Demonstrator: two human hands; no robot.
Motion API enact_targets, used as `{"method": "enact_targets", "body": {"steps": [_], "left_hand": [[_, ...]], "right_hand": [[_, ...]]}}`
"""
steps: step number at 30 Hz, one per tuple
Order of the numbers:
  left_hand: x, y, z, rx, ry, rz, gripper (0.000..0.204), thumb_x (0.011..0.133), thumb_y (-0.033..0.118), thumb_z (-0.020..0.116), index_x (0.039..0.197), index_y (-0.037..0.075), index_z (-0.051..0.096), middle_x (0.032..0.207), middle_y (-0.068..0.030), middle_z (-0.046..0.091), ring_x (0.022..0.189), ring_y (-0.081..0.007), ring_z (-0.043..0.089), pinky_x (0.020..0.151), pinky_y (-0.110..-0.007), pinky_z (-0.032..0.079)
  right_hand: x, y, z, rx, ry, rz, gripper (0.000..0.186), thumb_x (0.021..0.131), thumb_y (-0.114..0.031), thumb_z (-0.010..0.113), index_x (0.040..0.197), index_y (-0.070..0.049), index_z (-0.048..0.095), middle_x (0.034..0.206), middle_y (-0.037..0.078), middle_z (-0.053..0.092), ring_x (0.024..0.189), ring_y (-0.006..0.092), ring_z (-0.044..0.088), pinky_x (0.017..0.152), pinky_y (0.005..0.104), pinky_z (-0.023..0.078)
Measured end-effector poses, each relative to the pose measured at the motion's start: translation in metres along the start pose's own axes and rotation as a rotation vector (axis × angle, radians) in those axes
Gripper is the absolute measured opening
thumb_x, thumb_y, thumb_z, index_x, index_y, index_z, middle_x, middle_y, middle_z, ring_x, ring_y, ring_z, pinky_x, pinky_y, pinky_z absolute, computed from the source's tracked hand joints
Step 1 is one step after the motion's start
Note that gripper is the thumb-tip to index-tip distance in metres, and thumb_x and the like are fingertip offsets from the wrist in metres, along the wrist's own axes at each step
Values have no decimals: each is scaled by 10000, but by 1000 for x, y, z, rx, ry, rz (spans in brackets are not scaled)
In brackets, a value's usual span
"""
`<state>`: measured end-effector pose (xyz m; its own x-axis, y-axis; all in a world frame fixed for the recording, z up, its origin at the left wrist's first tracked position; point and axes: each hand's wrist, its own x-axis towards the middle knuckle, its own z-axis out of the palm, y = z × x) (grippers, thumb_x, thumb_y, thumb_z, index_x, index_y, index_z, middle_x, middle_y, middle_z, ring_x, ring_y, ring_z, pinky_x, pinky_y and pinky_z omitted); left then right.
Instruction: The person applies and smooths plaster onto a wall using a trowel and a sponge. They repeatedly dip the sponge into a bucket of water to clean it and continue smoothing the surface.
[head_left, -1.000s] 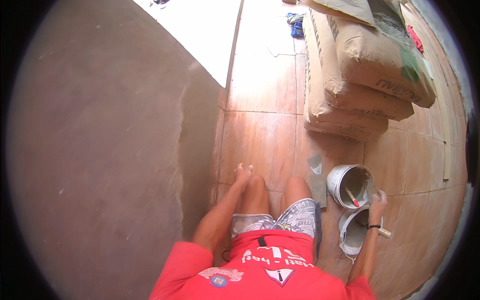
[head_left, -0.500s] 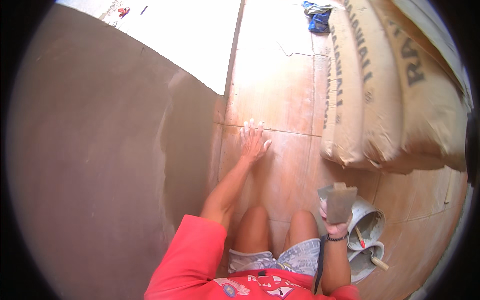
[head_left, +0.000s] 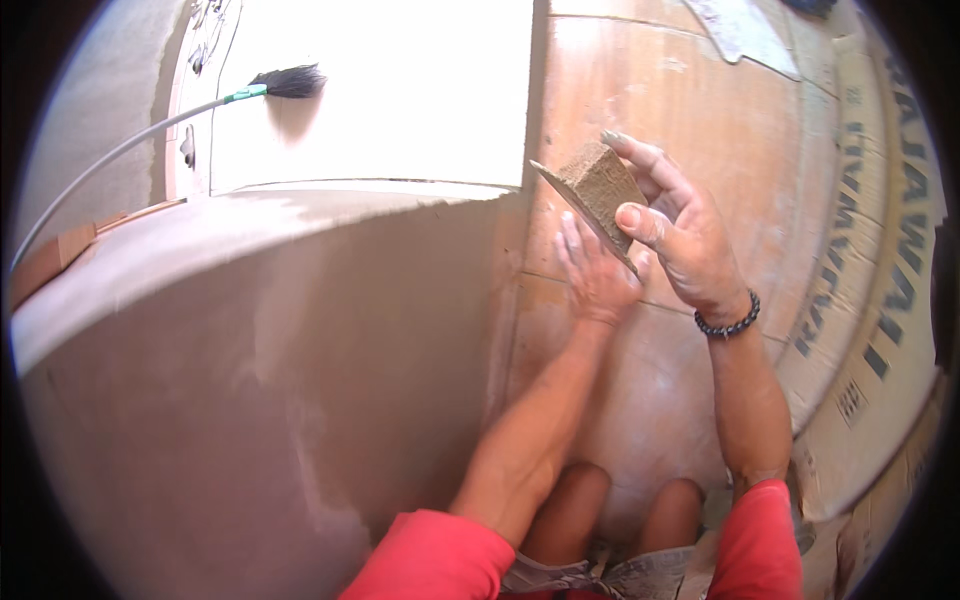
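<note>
My right hand point(head_left: 690, 220) is raised off the floor, thumb and fingers pinching a flat scraper point(head_left: 610, 195). Its thin blade edge slants down to the right, and a grainy brown, block-like part sits against it. I cannot tell whether that part is a grip or caked mortar. Lower down, my left hand point(head_left: 600, 285) rests on the tiled floor point(head_left: 655, 120) with fingers spread, partly behind the scraper. Whitish dust marks both hands. Left of them stands a low grey-brown plastered wall point(head_left: 390, 300), with a damp-looking darker patch.
Large paper sacks point(head_left: 860, 380) line the right side. A broom point(head_left: 290, 82) with black bristles and a long grey handle lies beyond the wall over a bright white surface point(head_left: 400, 90). At the far right a pale, jagged sheet point(head_left: 740, 35) lies on the tiles.
The view has swung left, bringing in the broom; the buckets have left view. My right hand has moved up and forward with the scraper, near my left hand, which stays on the floor.
</note>
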<state>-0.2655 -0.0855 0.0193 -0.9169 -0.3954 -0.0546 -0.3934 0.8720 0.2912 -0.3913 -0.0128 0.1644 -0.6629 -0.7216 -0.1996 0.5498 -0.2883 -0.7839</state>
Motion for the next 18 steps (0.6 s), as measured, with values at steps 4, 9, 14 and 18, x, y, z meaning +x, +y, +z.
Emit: {"method": "enact_targets", "body": {"steps": [4, 9, 14, 18], "left_hand": [[-3, 2, -6, 9, -1, -4, 825, 854, 521, 559, 1480, 54, 294, 1517, -267, 239, 1403, -489, 209, 1127, -624, 172], [-1, 2, -5, -14, -76, 9, 854, 845, 502, 580, 1509, 90, 236, 1558, -239, 187, 1410, -474, 196, 1118, -624, 186], [-7, 5, 7, -68, -147, -21, 813, 846, 510, 563, 1472, 70, 288, 1514, -255, 219, 1407, -510, 158, 1107, -643, 149], [-23, -10, 18, -180, -269, -56, 732, 849, 500, 582, 1415, 82, 382, 1418, -240, 367, 1294, -457, 341, 997, -653, 277]], "right_hand": [[71, 23, -9, 33, -228, -55, 559, 898, -156, 688, 1373, 45, 469, 1232, 123, 604, 1126, 173, 571, 990, 323, 455], [127, 27, -11, 126, -448, 31, 564, 874, -177, 712, 1355, 23, 495, 1223, 125, 616, 1124, 179, 577, 994, 330, 454], [139, 24, -19, -52, -451, 46, 509, 852, -190, 705, 1285, 28, 551, 1155, 120, 646, 1054, 173, 606, 932, 311, 482], [132, 15, -14, -381, -451, -13, 461, 803, -119, 680, 1234, 23, 597, 1112, 120, 660, 962, 176, 634, 834, 304, 513]]}}
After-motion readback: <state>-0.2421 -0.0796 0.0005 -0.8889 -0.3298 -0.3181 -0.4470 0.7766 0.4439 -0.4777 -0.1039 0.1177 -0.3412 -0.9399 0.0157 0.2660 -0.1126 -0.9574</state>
